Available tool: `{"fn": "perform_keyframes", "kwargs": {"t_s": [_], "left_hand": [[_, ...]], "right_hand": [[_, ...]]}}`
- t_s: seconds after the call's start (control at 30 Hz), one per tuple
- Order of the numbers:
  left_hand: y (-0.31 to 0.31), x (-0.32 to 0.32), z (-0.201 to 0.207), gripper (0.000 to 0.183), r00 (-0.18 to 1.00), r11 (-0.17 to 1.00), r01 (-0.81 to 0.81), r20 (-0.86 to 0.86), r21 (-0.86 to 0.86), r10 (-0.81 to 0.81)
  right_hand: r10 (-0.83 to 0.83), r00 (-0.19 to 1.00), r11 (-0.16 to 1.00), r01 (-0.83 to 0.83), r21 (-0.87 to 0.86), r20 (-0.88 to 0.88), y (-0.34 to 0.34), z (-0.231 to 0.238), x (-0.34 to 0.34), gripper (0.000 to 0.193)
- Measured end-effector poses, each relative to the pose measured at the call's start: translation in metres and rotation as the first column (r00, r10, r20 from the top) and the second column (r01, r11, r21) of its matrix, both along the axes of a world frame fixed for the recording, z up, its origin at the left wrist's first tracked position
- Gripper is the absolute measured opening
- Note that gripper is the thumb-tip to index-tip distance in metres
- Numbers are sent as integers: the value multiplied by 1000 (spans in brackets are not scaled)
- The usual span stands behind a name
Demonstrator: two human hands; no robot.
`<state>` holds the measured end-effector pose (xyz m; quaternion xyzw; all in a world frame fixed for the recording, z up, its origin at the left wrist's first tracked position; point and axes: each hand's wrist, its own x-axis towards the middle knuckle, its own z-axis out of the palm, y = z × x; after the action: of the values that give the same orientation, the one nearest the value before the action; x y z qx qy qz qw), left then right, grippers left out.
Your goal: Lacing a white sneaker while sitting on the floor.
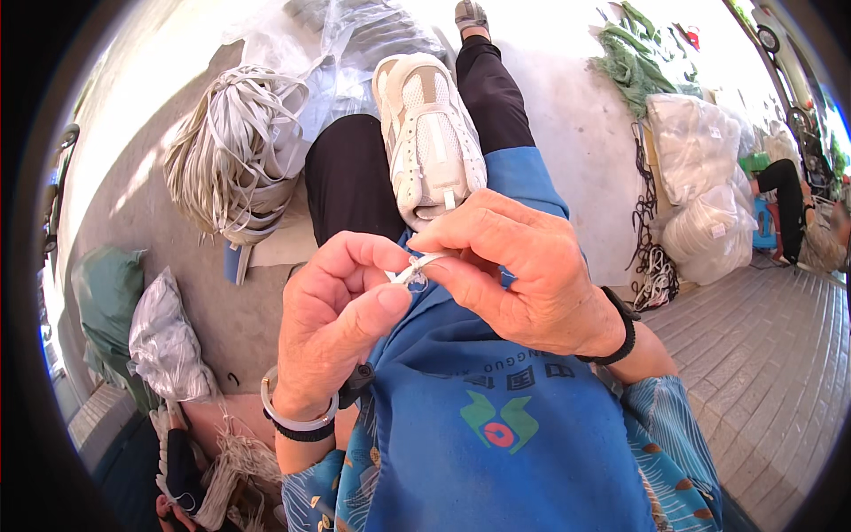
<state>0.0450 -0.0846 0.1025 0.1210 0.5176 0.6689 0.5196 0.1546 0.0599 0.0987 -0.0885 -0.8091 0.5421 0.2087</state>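
My left hand (335, 315) and my right hand (523, 279) meet over my lap, fingertips pinched. Between them is a cream shoelace (426, 261), bent into a small loop or knot whose exact form I cannot make out. Just beyond my fingers a cream and beige sneaker (434, 146) rests on my legs, its heel toward me. Eyelets run along its upper, and no lace shows threaded through the visible ones. A blue apron (505, 408) covers my lap beneath both hands.
A thick bundle of pale laces (235, 146) hangs at the left. Clear plastic bags (355, 53) lie beyond it. Further left are a green sack (108, 288) and a grey plastic bag (168, 341). Packed white bags (700, 155) stand at the right, with another person (789, 213) beyond.
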Motion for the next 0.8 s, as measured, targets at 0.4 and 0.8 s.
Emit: {"fn": "perform_keyframes", "kwargs": {"t_s": [0.4,0.8], "left_hand": [[-8,-1,-9,11,669,1000,-20,-743,-13,4],[-12,-7,4,11,989,998,4,145,-59,4]], "right_hand": [[126,978,980,-97,-177,164,8,12,-3,5],[-166,964,913,230,338,-209,28,8,-7,17]]}}
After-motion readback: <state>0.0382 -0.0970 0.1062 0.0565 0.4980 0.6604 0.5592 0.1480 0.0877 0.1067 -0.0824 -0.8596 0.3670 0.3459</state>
